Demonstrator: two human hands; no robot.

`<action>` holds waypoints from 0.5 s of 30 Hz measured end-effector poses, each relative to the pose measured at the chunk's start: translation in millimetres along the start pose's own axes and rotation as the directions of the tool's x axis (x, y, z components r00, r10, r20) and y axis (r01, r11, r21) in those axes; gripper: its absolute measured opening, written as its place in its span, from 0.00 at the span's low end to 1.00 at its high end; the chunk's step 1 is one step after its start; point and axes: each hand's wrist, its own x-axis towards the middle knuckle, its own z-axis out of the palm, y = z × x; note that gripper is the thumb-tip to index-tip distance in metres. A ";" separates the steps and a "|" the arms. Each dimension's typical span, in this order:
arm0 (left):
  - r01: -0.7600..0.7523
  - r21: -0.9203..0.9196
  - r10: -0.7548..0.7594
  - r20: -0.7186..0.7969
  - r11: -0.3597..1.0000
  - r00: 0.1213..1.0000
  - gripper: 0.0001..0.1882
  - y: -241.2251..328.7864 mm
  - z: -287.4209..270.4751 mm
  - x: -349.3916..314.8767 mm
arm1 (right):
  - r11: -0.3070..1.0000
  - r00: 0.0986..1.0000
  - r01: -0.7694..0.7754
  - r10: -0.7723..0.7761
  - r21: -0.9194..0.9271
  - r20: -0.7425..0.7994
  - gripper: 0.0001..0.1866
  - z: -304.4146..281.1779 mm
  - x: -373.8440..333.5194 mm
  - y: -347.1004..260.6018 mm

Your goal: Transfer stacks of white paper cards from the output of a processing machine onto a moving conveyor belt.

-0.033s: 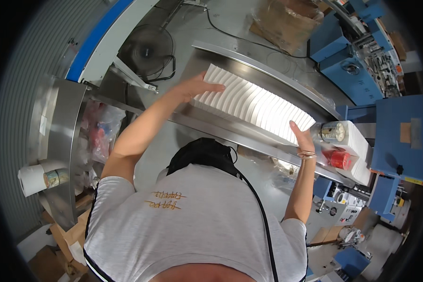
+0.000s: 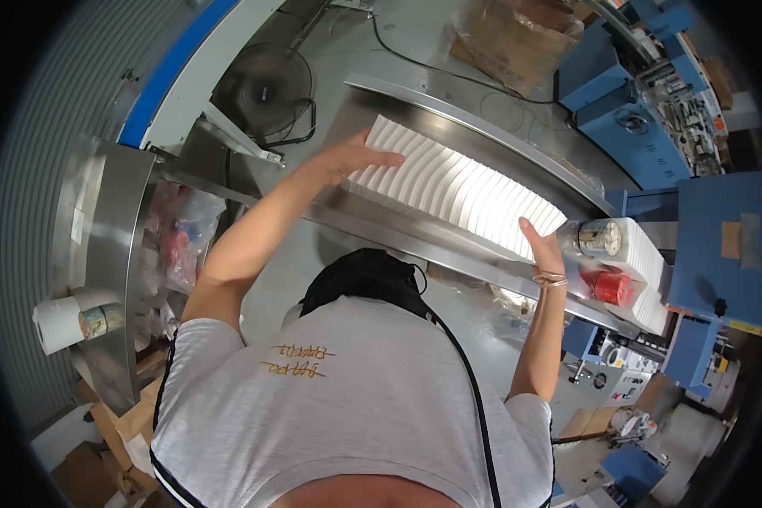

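A long row of thin white paper-like sheets or pads (image 2: 461,186), packed face to face with wavy upper edges, lies in a metal trough (image 2: 347,118). My left hand (image 2: 357,158) clasps the row's left end, its thumb over the near top edge and its other fingers partly hidden behind the end. At the opposite end, my right hand (image 2: 543,243) presses with its thumb up against the sheets, the other fingers mostly out of sight. Between both hands the row is held together.
Right of the trough stand a clear jar (image 2: 599,238), a red roll-shaped item (image 2: 611,288) and more white stacks (image 2: 645,262). Blue machines (image 2: 720,245) line the right. A floor fan (image 2: 262,91) stands far left, a metal table (image 2: 110,254) at left, a cardboard box (image 2: 516,42) beyond.
My right hand and the right end of the row have shifted very slightly left. My left hand stays in place.
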 end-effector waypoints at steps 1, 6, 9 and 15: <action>0.003 -0.009 -0.003 -0.022 1.000 1.000 0.45 0.2 5.8 -0.9 | 1.000 1.000 -0.003 0.003 0.005 -0.003 0.39 6.6 -1.7 -8.3; -0.036 -0.070 0.034 -0.031 0.997 0.999 0.46 1.7 12.2 -8.9 | 0.994 0.998 -0.068 0.068 0.082 0.000 0.37 10.3 -0.5 -11.3; -0.136 -0.076 0.129 -0.091 0.988 0.987 0.45 -4.7 5.5 -20.4 | 0.993 0.997 -0.074 0.073 0.093 0.011 0.36 19.2 8.0 -15.7; -0.218 0.135 0.255 -0.414 0.967 0.874 0.55 10.6 -19.1 -69.5 | 0.994 0.998 -0.064 0.067 -0.092 0.022 0.31 57.9 19.9 -62.0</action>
